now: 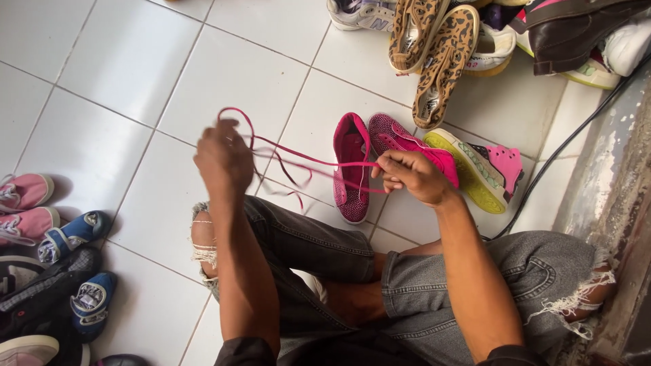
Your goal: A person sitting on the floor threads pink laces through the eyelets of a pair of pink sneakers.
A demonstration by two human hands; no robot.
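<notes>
Nearest the camera, the person sits cross-legged on the white tiled floor (102, 61) in torn grey jeans (325, 251), both forearms reaching forward over the knees. The left hand (222, 159) is raised with its fingers curled shut around a pink shoelace (298, 159), a loop of which arcs over the knuckles while a loose end dangles below. The right hand (410, 175) is closed in a pinch on the other stretch of the same lace, just beside the heel of a pink high-top sneaker (352, 169) lying on the tiles directly ahead. Judging by the long free run of lace strung between the hands, the lacing looks barely under way: most of the lace is outside the shoe. Whether it passes through any eyelets cannot be made out, since the right hand covers that spot. A second pink sneaker (407, 142) lies partly under that hand, and a pink shoe with a yellow-green sole (481, 169) rests just beyond. Small blue shoes (81, 271) and pink shoes (24, 207) are cut off at the left edge; farther off, leopard-print shoes (434, 54) top a pile cropped by the frame.
</notes>
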